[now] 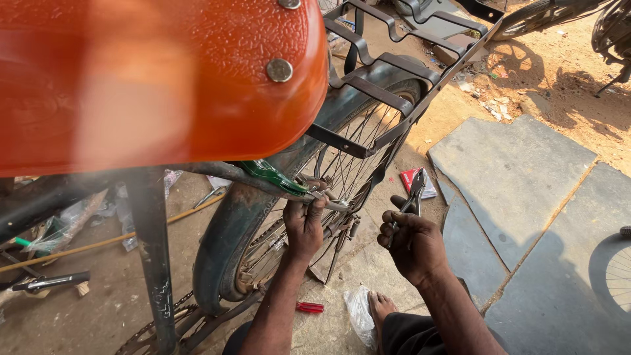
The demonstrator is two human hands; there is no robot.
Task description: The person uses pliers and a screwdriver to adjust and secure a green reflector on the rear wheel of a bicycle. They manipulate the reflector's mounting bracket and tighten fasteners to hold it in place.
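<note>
Where the ground lies nearest, a bare foot (381, 306) rests beside a crumpled plastic bag (360, 315) and a red screwdriver (309, 307). Above them the right hand (414, 244) is closed around the handles of pliers (413, 197), their tip pointing up, clear of the wheel (309, 197). Just left, the left hand (304, 223) grips a metal stay (332, 204) at the wheel's spokes, fingers curled over it. Higher, an orange saddle (158, 79) fills the view, with a black rear rack (388, 72) behind. Grey stone slabs (519, 177) lie beyond.
</note>
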